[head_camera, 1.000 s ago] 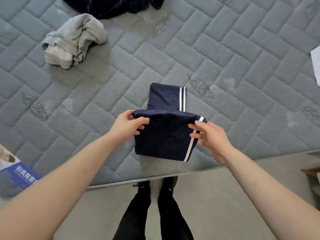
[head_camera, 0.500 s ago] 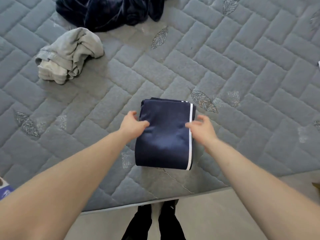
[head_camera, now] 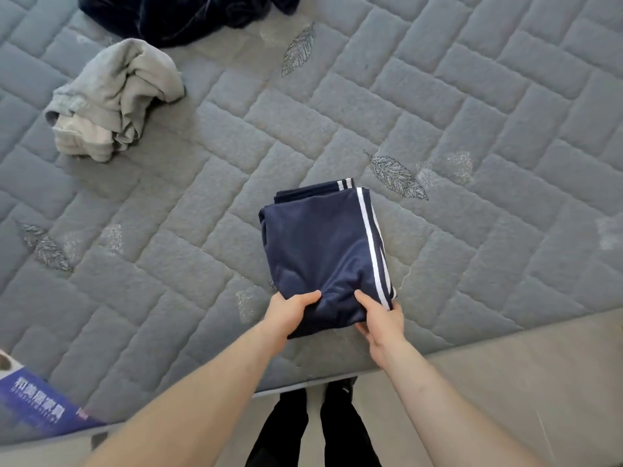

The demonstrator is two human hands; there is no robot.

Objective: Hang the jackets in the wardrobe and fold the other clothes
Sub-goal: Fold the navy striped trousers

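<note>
**Folded navy track pants gripped at the mattress edge**

Quilted grey mattress (head_camera: 472, 112) fills most of the head view, its plush surface stitched into brick-like rectangles laid in a herringbone pattern, with embroidered leaf motifs scattered across it. Near its front edge lie the navy track pants (head_camera: 320, 251), folded into a thick, roughly rectangular stack of smooth, slightly shiny fabric, with two white stripes running along the right side. The left hand (head_camera: 290, 315) pinches the near left corner of the stack, thumb on top and fingers curled beneath. The right hand (head_camera: 382, 323) grips the near right corner the same way, thumb pressed on the cloth beside the stripes.

Far to the left lies a crumpled grey garment (head_camera: 111, 99) of soft, matte knit, bunched into a loose heap. Beyond it, at the top edge, sits a dark blue velvety garment (head_camera: 182, 15), rumpled and glossy. At the lower left corner, a blue printed label (head_camera: 37, 404) shows.
</note>
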